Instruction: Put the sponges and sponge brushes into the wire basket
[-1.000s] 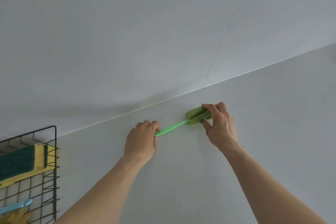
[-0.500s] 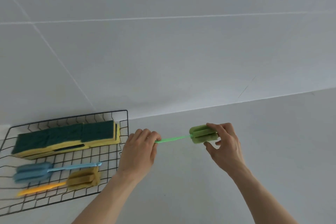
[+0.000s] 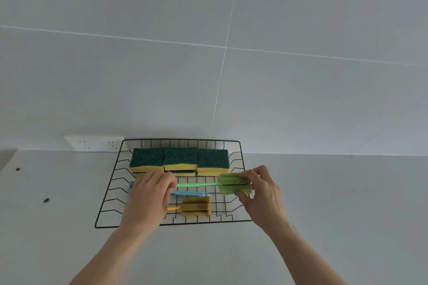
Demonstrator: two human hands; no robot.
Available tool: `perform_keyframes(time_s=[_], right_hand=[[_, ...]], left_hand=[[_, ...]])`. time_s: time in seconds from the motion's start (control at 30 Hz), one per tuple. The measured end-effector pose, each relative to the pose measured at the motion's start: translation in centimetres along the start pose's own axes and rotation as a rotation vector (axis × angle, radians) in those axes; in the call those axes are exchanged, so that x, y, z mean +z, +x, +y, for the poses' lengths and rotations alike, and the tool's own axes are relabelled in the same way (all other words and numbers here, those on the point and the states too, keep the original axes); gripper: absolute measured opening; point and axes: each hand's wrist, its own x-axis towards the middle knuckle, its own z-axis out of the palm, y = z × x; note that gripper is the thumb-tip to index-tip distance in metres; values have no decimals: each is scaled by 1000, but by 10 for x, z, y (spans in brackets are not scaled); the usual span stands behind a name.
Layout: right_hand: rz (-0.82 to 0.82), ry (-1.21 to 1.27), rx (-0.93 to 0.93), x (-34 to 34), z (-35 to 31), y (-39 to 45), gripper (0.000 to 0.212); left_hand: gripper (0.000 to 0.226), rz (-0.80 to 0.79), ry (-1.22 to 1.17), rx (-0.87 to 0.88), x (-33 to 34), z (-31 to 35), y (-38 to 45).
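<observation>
1. The wire basket [image 3: 238, 220] sits on the pale tabletop [image 3: 347, 227], close against the tiled wall [image 3: 208, 76]. A white socket plate [image 3: 95, 143] shows just beyond the basket's far-left corner.
2. Already inside, along the basket's far side: a row of green-and-yellow sponges [image 3: 179, 161], 3 across, with a second layer seemingly underneath. The exact count cannot be told.
3. Also inside, toward the basket's near side: a blue sponge brush [image 3: 192, 193], partly hidden by the left hand, and a yellow sponge brush [image 3: 196, 207] with its foam head toward the basket's right half.
4. In hand: the green sponge brush [image 3: 234, 187], held level above the basket's middle. Its handle runs crosswise and its foam head hangs over the basket's right edge.
5. The left hand [image 3: 149, 194] has its grip pinched closed on the handle end. The right hand [image 3: 259, 194] has fingers and thumb clamped around the foam head.
6. Judgement: the brush is not yet resting on the wire, so this step is unfinished. It appears bound for the gap between the sponge row and the blue brush.
7. What is left: no other sponge or brush shows on the tabletop outside the basket. Only 2 small dark specks [image 3: 46, 200] lie well to the basket's left, too small to identify. This looks like the last item, though the tabletop beyond the view is unseen.
</observation>
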Motion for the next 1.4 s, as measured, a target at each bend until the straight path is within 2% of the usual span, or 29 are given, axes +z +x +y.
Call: perform_keyframes(time_s=[0.13, 0.23, 0.5, 0.67, 0.83, 1.1, 1.4], right_hand=[[-40, -15, 8, 33, -37, 12, 41], [-64, -18, 23, 53, -54, 20, 41], [-114, -85, 105, 85, -63, 29, 38], [-129, -113, 161, 95, -59, 31, 40], [-148, -63, 136, 105, -57, 26, 45], [-220, -152, 99, 105, -52, 18, 44], [-126, -240, 101, 71, -59, 9, 51]], left_hand=[[38, -24, 25, -46, -10, -44, -4], [35, -51, 30, -76, -11, -68, -3], [45, -115, 75, -43, 7, -100, -7], [54, -198, 157, 3, 22, -111, -13], [52, -196, 187, 13, 27, -115, -12], [48, -186, 187, 38, 23, -113, -9], [49, -122, 184, 15, -4, -104, -11]])
